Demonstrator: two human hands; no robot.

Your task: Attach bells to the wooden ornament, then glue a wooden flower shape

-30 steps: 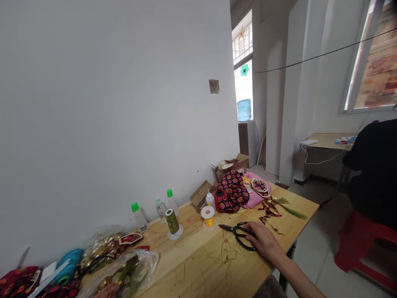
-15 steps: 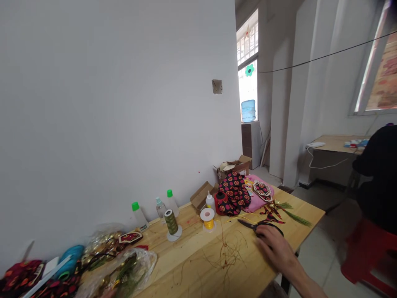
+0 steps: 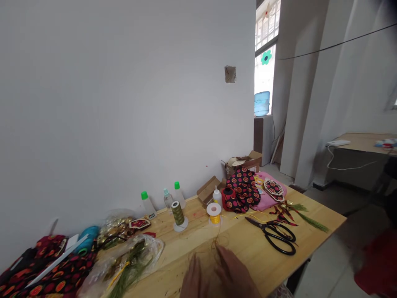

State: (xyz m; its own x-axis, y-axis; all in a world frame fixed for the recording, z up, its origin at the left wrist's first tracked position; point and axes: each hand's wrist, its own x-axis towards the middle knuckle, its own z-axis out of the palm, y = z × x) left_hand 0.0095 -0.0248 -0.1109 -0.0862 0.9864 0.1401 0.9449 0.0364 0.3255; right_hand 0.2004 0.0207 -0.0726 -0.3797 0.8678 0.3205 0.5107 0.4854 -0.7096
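Side by side, my hands are low over the near edge of the wooden table. My left hand (image 3: 194, 278) lies with its fingers stretched out at the left of a tangle of thin brown threads (image 3: 215, 244). My right hand (image 3: 234, 274) is at the tangle's right side, fingers extended and slightly blurred, the fingertips touching the threads. Part of the tangle is hidden beneath the hands. To the right of my right hand, black-handled scissors (image 3: 281, 243) rest on the table, with nobody holding them.
Behind the hands stand a yellow thread spool (image 3: 214, 215), a green thread spool (image 3: 178, 215) and a white glue bottle (image 3: 217, 198). Patterned fabric (image 3: 243, 190) and a green tassel (image 3: 312, 221) lie at right. Plastic bags (image 3: 151, 252) and teal thread (image 3: 89, 240) are at left.
My right hand has left the scissors and moved left to the threads. My left hand has come from the lower left bag area beside it. The view has shifted slightly left.
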